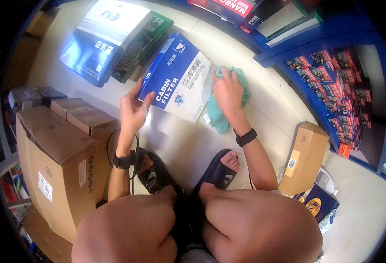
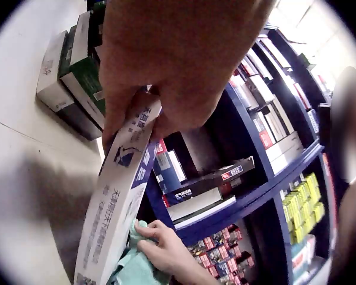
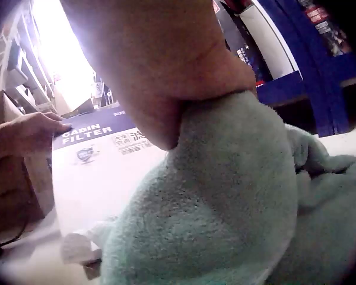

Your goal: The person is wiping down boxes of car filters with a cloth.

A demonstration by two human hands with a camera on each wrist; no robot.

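Observation:
A blue and white cabin filter box (image 1: 175, 81) is held up tilted over the floor, its printed face toward the head camera. My left hand (image 1: 134, 106) grips the box at its left edge, thumb on the blue face. In the left wrist view that hand (image 2: 160, 89) pinches across the narrow white side of the box (image 2: 115, 196). My right hand (image 1: 228, 92) holds a green cloth (image 1: 219, 115) against the right end of the box. Seen from the right wrist, the bunched cloth (image 3: 207, 190) hangs below the hand and hides part of the white face.
Stacked filter boxes (image 1: 96, 48) stand on the floor at the upper left. Large cardboard cartons (image 1: 57, 153) are at the left. Blue shelving (image 1: 285, 57) with small red boxes (image 1: 337, 92) lines the right, near a long brown carton (image 1: 302, 158). Sandalled feet (image 1: 217, 171) are below the hands.

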